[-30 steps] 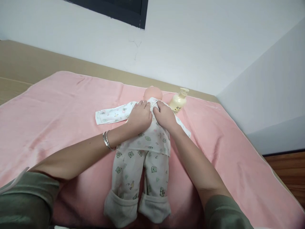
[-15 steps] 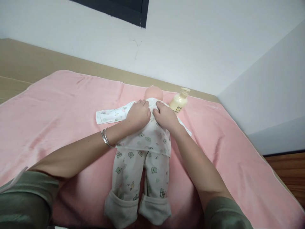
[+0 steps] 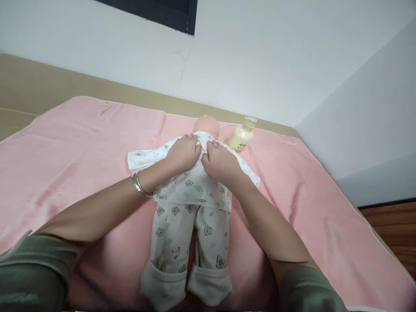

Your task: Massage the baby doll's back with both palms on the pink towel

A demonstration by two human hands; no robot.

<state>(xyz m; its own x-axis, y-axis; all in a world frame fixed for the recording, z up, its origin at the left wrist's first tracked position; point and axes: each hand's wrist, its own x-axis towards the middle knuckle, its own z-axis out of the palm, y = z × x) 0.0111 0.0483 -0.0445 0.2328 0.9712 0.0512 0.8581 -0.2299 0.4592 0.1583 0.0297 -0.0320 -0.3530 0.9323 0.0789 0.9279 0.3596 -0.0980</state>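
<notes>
A baby doll lies on a pink blanket (image 3: 81, 143), its round bare head (image 3: 207, 125) at the far end. It wears a white printed shirt (image 3: 198, 189) and matching trousers (image 3: 172, 234) with turned-up cuffs. My left hand (image 3: 184, 152) rests flat on the left side of the upper shirt, fingers pointing away from me. On the other side, my right hand (image 3: 224, 162) lies over the shirt with its fingers slightly bent, the two thumbs close together. Both sleeves stretch outward. Whether the doll faces up or down I cannot tell.
A pale yellow pump bottle (image 3: 240, 138) stands just right of the doll's head. Behind the blanket runs a wooden ledge (image 3: 130, 93) against a white wall (image 3: 247, 65). Brown wood (image 3: 390, 225) shows beyond the blanket's right edge.
My right hand has shifted slightly toward me and to the left, its fingers a little more bent. The left hand stays on the shirt. The whole view has moved slightly.
</notes>
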